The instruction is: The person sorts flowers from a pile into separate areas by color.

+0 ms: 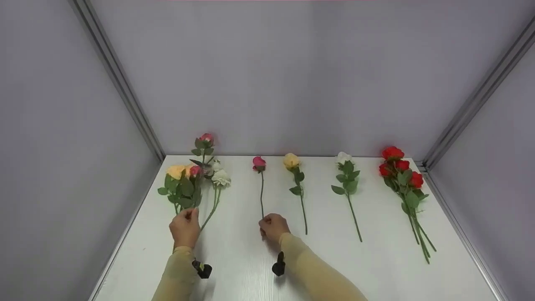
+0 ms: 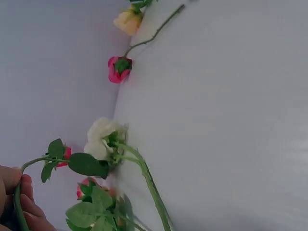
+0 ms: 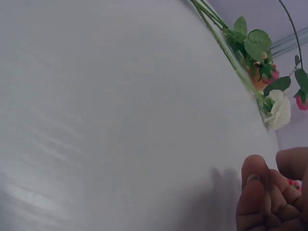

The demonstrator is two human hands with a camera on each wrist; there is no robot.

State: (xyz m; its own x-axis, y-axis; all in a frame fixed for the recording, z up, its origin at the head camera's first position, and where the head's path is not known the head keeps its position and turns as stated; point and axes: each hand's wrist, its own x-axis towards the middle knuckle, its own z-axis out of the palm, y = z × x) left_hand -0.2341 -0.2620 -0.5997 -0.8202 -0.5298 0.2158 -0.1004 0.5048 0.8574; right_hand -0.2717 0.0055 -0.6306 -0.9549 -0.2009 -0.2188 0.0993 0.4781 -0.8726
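Note:
In the left wrist view, a thumb and curled fingers of my left hand (image 1: 185, 229) (image 2: 24, 199) pinch the green stem of a pink rose (image 1: 206, 138). That rose is raised, its leafy stem bending over a mixed group of flowers at the table's left. The group has a yellow rose (image 1: 176, 171), a second pink rose (image 1: 194, 170) and white flowers (image 1: 220, 178) (image 2: 102, 137). My right hand (image 1: 273, 228) (image 3: 269, 197) is at the lower end of a single pink rose's stem (image 1: 262, 194); its thumb and fingers are apart, with no stem between them.
Right of the middle pink rose lie a single yellow rose (image 1: 291, 161) and a single white rose (image 1: 343, 158), stems toward me. Several red roses (image 1: 393, 153) lie bunched at the far right. Grey walls (image 1: 267, 75) enclose the white table (image 1: 238, 271) at the back and sides.

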